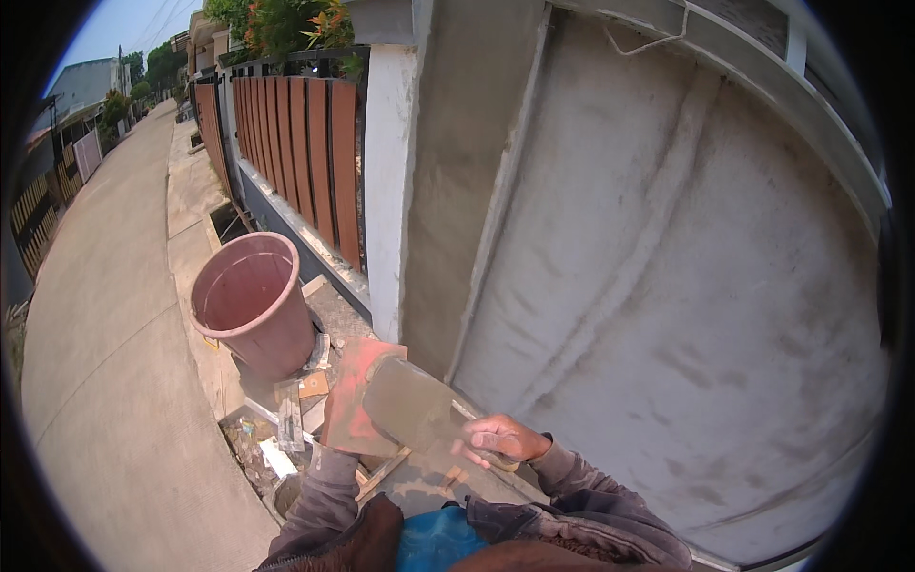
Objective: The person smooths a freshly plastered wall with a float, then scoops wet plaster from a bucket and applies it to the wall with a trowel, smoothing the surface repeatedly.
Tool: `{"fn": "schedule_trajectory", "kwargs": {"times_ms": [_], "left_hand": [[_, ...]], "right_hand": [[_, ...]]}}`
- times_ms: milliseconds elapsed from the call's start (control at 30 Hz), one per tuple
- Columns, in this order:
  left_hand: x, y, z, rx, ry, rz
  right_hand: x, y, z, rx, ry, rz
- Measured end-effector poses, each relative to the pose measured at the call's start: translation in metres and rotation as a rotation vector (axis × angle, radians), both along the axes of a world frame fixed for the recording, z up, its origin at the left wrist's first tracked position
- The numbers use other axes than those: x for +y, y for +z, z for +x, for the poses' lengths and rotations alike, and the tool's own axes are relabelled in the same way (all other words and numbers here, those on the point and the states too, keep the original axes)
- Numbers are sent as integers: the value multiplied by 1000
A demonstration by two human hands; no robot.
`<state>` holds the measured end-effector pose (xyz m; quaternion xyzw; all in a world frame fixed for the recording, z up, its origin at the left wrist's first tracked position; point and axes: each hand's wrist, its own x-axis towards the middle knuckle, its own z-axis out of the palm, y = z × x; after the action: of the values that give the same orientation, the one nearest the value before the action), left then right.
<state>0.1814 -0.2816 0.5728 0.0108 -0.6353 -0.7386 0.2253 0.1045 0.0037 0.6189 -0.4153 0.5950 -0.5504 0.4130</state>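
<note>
My right hand (pixel 503 438) grips the handle of a flat rectangular plastering trowel (pixel 405 396), its blade grey with mortar. Behind and under the blade is a red plastering board (pixel 353 374), smeared grey. It is held by my left hand (pixel 330 425), which is mostly hidden by the board. The trowel overlaps the board in this view; whether they touch I cannot tell. In front of my hands rises a column of damp brownish-grey plaster (pixel 467 162), beside a broad grey plastered wall (pixel 667 286).
A large pinkish bucket (pixel 300 324) stands at the left. Near its base lie wood offcuts (pixel 315 384) and a dusty flat strip (pixel 290 416). Brown slatted fencing (pixel 297 143) runs beyond a white post (pixel 389 191). A concrete road (pixel 114 334) stretches along the left.
</note>
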Motion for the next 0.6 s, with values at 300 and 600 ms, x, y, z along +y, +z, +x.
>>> {"fn": "schedule_trajectory", "kwargs": {"times_ms": [300,600], "left_hand": [[9,12,15,192,218,-412],[11,9,-2,101,436,-339]], "right_hand": [[36,-9,-34,46,214,167],[86,-40,-24,-133,-267,58]]}}
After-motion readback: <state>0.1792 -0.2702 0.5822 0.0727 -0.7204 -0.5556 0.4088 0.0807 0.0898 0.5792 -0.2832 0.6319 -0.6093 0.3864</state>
